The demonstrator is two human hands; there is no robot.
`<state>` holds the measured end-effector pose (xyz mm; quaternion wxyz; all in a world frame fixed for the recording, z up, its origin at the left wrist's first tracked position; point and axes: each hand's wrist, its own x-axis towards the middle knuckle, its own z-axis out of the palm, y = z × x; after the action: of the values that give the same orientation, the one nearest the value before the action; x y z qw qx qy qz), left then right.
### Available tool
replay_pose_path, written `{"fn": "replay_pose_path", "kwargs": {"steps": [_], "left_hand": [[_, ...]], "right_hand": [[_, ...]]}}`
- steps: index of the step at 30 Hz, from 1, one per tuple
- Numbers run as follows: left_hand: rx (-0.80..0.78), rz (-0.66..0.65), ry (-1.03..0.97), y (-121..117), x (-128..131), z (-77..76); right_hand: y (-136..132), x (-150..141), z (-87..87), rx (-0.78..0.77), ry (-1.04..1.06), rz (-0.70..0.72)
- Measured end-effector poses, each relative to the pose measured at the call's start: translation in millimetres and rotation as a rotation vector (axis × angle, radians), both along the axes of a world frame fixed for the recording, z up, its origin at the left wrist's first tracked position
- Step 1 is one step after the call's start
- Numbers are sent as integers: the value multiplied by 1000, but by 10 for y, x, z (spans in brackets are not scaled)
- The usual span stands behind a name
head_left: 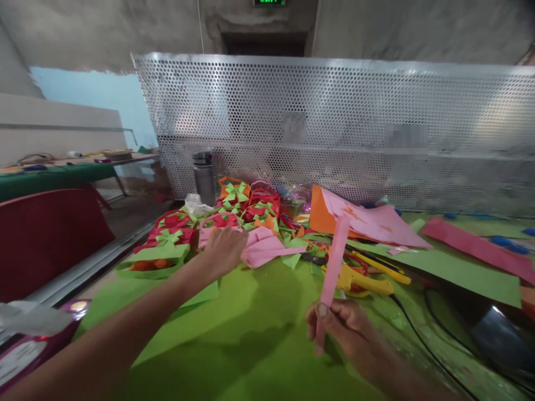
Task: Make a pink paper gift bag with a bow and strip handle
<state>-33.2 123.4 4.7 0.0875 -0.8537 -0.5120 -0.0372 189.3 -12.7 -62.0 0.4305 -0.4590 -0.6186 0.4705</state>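
Pinching pink strip: right fingers | left fingers: cannot tell | green sign: "EXIT"

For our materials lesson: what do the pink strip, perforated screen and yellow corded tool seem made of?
Pink strip: probably matt felt, possibly paper; no shine shows.
Perforated screen: likely bare metal; silvery, with bright reflections.
Yellow corded tool: perhaps smooth plastic; rounded, evenly coloured body.

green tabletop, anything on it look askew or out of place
Right of centre, the pink felt sheet lies askew over an orange felt sheet, edges unaligned; whether its orange patches are holes or pieces, I cannot tell.
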Motion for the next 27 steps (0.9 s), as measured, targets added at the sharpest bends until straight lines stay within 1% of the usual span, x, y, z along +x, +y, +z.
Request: {"fn": "replay_pose_path", "kwargs": {"steps": [5, 8, 11, 13, 16, 18, 19, 21, 25, 27], "left_hand": [[-62, -17, 32, -16, 28, -117], [-92, -30, -14, -21, 39, -84], [-143, -54, -119, -30, 63, -4], [-207, -93, -219, -62, 111, 4], [-330, -172, -362, -149, 236, -91], [-369, -199, -424, -198, 314, -163], [-360, -199, -450, -207, 335, -179], [-293, -166, -480, -181, 325, -153], [-77, 32, -459, -3, 159, -15], [-43, 93, -413, 74, 86, -11]], "right_hand": [[16, 8, 73, -65, 50, -52], [25, 7, 103, -46, 78, -63], [39, 19, 115, -41, 100, -80], [47, 30, 124, -27, 101, -98], [50, 41, 145, -21, 99, -112], [51, 41, 159, -29, 97, -112], [53, 40, 165, -29, 94, -111], [61, 42, 172, -31, 89, -110], [87, 54, 173, -29, 70, -121], [93, 59, 171, -24, 57, -147]]}}
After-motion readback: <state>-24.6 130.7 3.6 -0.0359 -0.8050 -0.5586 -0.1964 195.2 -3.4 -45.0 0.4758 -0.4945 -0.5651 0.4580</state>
